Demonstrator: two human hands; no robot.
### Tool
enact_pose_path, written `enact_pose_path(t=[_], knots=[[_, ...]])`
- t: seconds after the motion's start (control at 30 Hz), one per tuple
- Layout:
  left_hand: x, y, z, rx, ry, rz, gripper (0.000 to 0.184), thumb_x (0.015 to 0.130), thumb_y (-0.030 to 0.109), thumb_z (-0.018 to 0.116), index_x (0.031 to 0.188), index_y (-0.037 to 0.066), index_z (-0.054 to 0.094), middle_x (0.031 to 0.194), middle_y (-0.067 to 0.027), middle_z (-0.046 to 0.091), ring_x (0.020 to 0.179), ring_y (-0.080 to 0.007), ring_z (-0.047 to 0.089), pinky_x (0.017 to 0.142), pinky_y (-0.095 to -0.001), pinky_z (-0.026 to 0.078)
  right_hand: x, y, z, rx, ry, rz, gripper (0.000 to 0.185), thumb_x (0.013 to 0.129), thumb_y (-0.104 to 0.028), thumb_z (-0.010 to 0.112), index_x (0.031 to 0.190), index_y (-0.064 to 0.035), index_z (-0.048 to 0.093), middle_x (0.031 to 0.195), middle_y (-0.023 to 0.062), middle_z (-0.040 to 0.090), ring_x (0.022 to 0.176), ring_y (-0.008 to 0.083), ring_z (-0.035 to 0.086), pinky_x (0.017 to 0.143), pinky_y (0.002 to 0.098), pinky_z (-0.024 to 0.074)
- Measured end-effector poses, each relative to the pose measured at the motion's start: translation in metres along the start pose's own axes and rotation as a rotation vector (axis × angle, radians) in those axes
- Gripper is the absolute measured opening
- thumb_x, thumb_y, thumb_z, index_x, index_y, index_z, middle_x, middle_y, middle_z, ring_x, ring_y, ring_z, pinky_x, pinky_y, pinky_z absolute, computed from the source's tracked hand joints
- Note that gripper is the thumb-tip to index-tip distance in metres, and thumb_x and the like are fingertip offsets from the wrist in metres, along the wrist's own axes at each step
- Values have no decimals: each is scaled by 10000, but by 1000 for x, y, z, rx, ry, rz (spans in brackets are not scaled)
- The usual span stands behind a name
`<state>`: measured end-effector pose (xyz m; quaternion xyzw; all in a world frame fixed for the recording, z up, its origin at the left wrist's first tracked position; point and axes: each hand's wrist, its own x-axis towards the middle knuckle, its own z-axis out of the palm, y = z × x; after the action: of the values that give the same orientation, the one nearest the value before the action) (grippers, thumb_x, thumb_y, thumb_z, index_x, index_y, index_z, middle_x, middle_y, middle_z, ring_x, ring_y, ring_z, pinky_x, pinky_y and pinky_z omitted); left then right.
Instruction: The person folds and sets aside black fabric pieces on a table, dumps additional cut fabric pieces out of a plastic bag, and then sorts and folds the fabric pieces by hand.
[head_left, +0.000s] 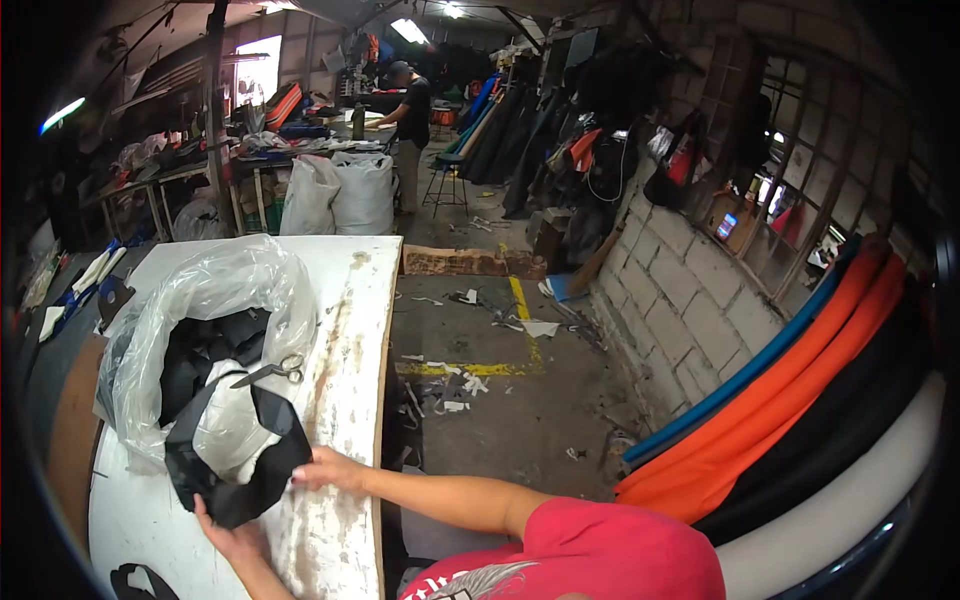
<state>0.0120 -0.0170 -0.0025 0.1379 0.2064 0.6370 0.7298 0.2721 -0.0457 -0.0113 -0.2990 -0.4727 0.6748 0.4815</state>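
Observation:
A black fabric piece [270,470], bent into a loop with a white inner area showing, is held over the white table [340,400]. My right hand [335,470] pinches its right edge, fingers closed. Lower down, my left hand [232,535] grips the near edge, its fingers partly hidden by the cloth. Just beyond the loop is a pair of scissors [270,373], lying at the edge of an open clear plastic bag [240,270]. Inside that bag are several black fabric pieces [205,345]. A small black strap-like piece [140,580] lies at the table's near left.
Rolls of orange fabric [770,410] and other colours lean along the block wall [690,290] on the right. Scraps [460,390] litter the floor beside the table. White sacks [362,195] stand beyond it, and another person [412,120] stands at a far table.

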Motion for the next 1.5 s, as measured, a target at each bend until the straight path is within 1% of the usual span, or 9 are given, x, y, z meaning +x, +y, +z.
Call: enact_pose_path(t=[0.1, 0.23, 0.5, 0.7, 0.83, 1.0, 1.1, 1.37, 1.5], knots=[[0, 19, 8, -73, 129, 186, 476, 941, 368, 536, 1249, 6, 556, 1256, -111, 593, 1148, -257, 560, 1015, -394, 419, -3, -12, -12, 248, -2, -7, 497, 910, -391, 599, 1303, -108, 487, 1293, 57, 549, 1134, 165, 519, 871, 325, 454], [-26, 69, 35, -38, 171, 435, 456, 976, 321, 499, 1275, -22, 532, 1290, -130, 565, 1158, -274, 552, 1018, -397, 419, -5, -36, -1, 484, -486, -32, 400, 926, -371, 577, 1151, -41, 608, 1161, 125, 642, 1038, 181, 605, 840, 326, 478], [-83, 78, 76, 1422, -129, 912, 334, 992, 127, 438, 1205, -97, 565, 1185, -145, 609, 1061, -191, 564, 920, -289, 412, 6, -73, 60, -337, -137, -245, 287, 840, -190, 683, 1055, -10, 618, 935, 49, 637, 901, 116, 585, 803, 277, 472], [-84, 42, 94, 1275, -174, 638, 273, 970, 154, 545, 954, -107, 620, 827, -70, 650, 727, -111, 571, 658, -267, 458, -6, -114, 110, -516, -211, -409, 475, 667, -184, 744, 1062, 34, 595, 960, 127, 647, 922, 206, 593, 850, 328, 473], [-88, 32, 112, 1212, -94, 720, 263, 965, 140, 546, 1040, -104, 604, 937, -114, 666, 808, -157, 589, 734, -294, 464, -1, -118, 123, -480, 131, -500, 487, 668, -207, 755, 1051, 38, 582, 919, 138, 644, 869, 214, 600, 821, 328, 479], [-74, 61, 89, 1453, 144, 873, 322, 974, 173, 498, 1125, -98, 585, 1068, -176, 651, 941, -241, 593, 882, -328, 442, 3, -120, 109, -860, -194, -88, 351, 739, -339, 745, 757, 7, 687, 666, 145, 659, 634, 281, 644, 607, 352, 479], [-71, 72, 82, 1210, 133, 646, 336, 968, 172, 507, 1173, -87, 563, 1090, -153, 633, 962, -220, 582, 902, -308, 430, 0, -115, 117, -894, -414, -134, 353, 713, -328, 761, 775, 12, 688, 694, 144, 668, 646, 289, 645, 605, 362, 475], [-78, 65, 81, 1039, -5, 535, 382, 953, 115, 516, 1284, -71, 472, 1216, -146, 569, 1057, -214, 566, 940, -310, 426, 25, -95, 128, -817, -155, -366, 414, 749, -347, 727, 848, 29, 584, 761, 204, 614, 789, 377, 601, 694, 427, 455], [-79, 63, 79, 1022, -45, 551, 389, 944, 99, 520, 1286, -77, 463, 1225, -154, 565, 1074, -223, 563, 956, -314, 424, 41, -78, 122, -622, -287, -233, 366, 826, -311, 692, 804, 28, 557, 693, 141, 560, 673, 233, 542, 629, 362, 437]])
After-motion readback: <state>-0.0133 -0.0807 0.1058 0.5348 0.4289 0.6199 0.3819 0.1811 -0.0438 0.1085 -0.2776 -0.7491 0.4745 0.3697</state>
